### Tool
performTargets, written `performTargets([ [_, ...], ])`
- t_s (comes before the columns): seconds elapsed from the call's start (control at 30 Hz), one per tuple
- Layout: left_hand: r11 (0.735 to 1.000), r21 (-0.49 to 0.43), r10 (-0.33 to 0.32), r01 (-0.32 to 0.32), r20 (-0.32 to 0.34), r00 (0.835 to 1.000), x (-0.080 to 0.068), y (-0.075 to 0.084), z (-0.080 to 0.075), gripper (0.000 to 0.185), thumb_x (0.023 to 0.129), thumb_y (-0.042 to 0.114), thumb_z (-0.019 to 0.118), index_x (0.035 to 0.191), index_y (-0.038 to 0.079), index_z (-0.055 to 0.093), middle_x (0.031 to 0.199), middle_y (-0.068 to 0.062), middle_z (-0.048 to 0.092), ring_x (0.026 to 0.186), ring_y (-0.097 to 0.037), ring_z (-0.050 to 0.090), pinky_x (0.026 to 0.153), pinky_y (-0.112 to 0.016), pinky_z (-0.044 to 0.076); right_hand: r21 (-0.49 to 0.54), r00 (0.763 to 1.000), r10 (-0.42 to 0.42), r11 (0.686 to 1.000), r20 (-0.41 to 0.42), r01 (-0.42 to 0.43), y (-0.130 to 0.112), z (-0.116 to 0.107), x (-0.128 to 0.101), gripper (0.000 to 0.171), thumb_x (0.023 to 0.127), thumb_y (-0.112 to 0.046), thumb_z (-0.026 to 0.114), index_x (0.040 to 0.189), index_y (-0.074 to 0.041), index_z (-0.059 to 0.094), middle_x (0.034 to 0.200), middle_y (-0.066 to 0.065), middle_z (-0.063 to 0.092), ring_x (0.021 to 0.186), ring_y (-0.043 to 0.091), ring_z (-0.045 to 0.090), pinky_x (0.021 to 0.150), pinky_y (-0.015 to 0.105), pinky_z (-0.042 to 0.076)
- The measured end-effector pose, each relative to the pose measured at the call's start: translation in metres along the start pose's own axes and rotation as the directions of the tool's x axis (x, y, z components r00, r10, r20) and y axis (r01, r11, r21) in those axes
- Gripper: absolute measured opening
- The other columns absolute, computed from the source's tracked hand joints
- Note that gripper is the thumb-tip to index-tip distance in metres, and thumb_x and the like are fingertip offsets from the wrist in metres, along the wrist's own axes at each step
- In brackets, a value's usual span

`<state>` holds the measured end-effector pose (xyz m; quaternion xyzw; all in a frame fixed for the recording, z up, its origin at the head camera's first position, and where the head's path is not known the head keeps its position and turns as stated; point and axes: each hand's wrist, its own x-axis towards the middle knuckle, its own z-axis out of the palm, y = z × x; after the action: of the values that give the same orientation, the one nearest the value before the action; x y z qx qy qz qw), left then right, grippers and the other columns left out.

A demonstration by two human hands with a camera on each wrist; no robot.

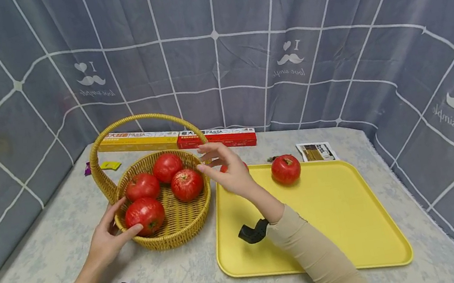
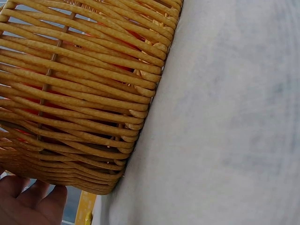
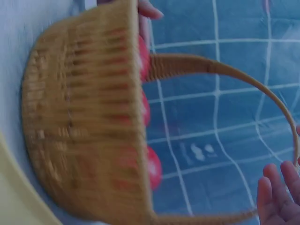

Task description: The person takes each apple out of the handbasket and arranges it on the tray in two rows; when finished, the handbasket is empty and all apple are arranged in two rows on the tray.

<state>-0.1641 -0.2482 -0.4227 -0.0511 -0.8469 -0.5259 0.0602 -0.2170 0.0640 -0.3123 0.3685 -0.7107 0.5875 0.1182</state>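
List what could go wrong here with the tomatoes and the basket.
The tomato at the basket rim sits high under the left hand; it may roll out. The right hand reaching over could knock the handle. The tomato on the tray lies loose near the tray edge.

Your right wrist view is showing the wicker basket (image 3: 84, 126) blurred and turned on its side in the frame, its handle (image 3: 225, 70) arching across a blue checked curtain (image 3: 225, 131). Red tomatoes (image 3: 152, 168) are showing at its rim. Your right hand (image 3: 279, 194) is appearing at the lower right, fingers straight, just beside the handle.
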Motion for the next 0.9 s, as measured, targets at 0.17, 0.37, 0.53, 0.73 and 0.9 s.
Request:
performTargets([
  [0.17, 1.0, 0.008, -0.009, 0.01, -0.007, 1.0, 0.0, 0.001, 0.0, 0.078, 0.087, 0.017, 0.068, 0.15, 0.01, 0.023, 0.154, -0.023, -0.004, 0.136, -0.047, 0.012, 0.106, -0.04, 0.029, 0.024, 0.993, 0.077, 0.997, 0.087, -0.08, 0.008, 0.026, 0.006, 0.039, 0.088, 0.001, 0.062, 0.124, 0.008, 0.049, 0.119, 0.024, 0.055, 0.11, 0.035, 0.053, 0.095, 0.051, 0.041],
  [0.37, 1.0, 0.014, -0.002, 0.002, -0.012, 1.0, -0.001, 0.002, 0.0, 0.077, 0.086, 0.018, 0.069, 0.149, 0.009, 0.024, 0.154, -0.024, -0.002, 0.137, -0.047, 0.012, 0.085, -0.004, 0.027, -0.007, 0.977, 0.183, 0.983, 0.107, -0.184, 0.059, 0.049, 0.011, 0.043, 0.089, -0.016, 0.066, 0.128, -0.009, 0.051, 0.128, 0.01, 0.055, 0.119, 0.013, 0.049, 0.103, 0.043, 0.035],
  [0.53, 1.0, 0.005, -0.01, 0.01, -0.01, 1.0, 0.0, 0.003, 0.001, 0.078, 0.086, 0.017, 0.069, 0.149, 0.009, 0.023, 0.154, -0.023, -0.003, 0.137, -0.046, 0.011, 0.105, -0.044, 0.03, -0.076, 0.952, 0.292, 0.955, 0.088, -0.286, 0.071, 0.059, 0.014, 0.049, 0.086, -0.025, 0.069, 0.13, -0.014, 0.05, 0.129, 0.001, 0.053, 0.122, 0.015, 0.046, 0.103, 0.041, 0.034],
  [0.73, 1.0, 0.01, -0.013, 0.013, -0.012, 1.0, 0.001, 0.004, 0.002, 0.078, 0.086, 0.018, 0.069, 0.149, 0.01, 0.024, 0.154, -0.022, -0.002, 0.137, -0.045, 0.012, 0.105, -0.036, 0.031, -0.157, 0.906, 0.403, 0.911, 0.129, -0.382, 0.074, 0.064, 0.018, 0.059, 0.083, -0.03, 0.071, 0.134, -0.012, 0.047, 0.133, 0.003, 0.049, 0.123, 0.019, 0.044, 0.101, 0.035, 0.036],
  [0.9, 1.0, 0.003, 0.001, -0.001, -0.015, 1.0, 0.0, 0.003, 0.001, 0.077, 0.086, 0.017, 0.069, 0.149, 0.01, 0.025, 0.154, -0.022, -0.002, 0.136, -0.046, 0.014, 0.085, -0.004, 0.027, -0.279, 0.888, 0.424, 0.887, 0.177, -0.368, 0.076, 0.066, 0.021, 0.064, 0.079, -0.034, 0.074, 0.134, -0.014, 0.048, 0.135, 0.003, 0.047, 0.121, 0.017, 0.043, 0.097, 0.033, 0.039],
])
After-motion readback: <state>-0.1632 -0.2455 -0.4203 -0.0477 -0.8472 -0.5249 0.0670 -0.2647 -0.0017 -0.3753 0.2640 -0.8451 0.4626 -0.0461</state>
